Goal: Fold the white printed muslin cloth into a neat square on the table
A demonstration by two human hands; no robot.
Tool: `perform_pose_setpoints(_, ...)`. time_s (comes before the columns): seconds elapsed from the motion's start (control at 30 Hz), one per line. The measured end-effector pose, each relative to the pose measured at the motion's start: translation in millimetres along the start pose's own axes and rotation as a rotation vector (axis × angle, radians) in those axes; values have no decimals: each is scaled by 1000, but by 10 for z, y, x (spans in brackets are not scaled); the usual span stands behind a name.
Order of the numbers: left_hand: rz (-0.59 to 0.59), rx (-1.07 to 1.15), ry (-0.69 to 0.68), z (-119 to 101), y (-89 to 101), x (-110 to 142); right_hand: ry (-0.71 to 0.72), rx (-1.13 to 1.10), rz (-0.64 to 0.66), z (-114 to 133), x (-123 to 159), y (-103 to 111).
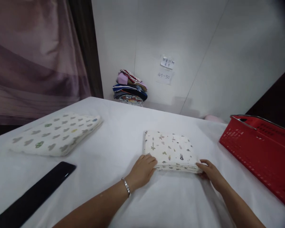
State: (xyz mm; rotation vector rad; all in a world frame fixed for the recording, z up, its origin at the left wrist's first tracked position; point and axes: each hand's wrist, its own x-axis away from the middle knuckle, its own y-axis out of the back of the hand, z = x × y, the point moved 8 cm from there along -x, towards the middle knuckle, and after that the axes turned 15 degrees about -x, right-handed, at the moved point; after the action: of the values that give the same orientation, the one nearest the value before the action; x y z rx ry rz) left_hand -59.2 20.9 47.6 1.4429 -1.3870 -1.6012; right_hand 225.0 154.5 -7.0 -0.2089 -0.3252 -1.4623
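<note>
A folded white blanket point(171, 148) with small printed figures lies flat on the white-covered table point(118, 136), its layered edge turned towards me. At its near left corner my left hand point(143, 169), with a silver bracelet on the wrist, grips the edge, fingers on top and thumb side low. The near right corner is pinched by my right hand point(207, 172), thumb and fingers closing round the layers; some of its fingertips are hidden. To the left lies another folded white blanket point(59, 133), patterned with grey, green and yellow cloud shapes, apart from both hands.
A red plastic basket point(258, 152) with metal handles stands at the right. Near the left front lies a long black strip point(35, 193). Beyond the far edge, a pile of folded cloths point(130, 88) rises by the wall. A curtain point(38, 57) hangs at the left.
</note>
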Motion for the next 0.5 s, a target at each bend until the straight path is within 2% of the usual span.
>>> perform_pose_setpoints(0.33, -21, 87, 25, 37, 52, 10, -28, 176, -1, -37, -18, 31)
perform_pose_setpoints(0.43, -48, 101, 34, 53, 65, 13, 71, 443, -52, 27, -44, 120)
perform_pose_setpoints(0.5, -54, 96, 36, 54, 58, 14, 260, 692, -112, 187, -20, 110)
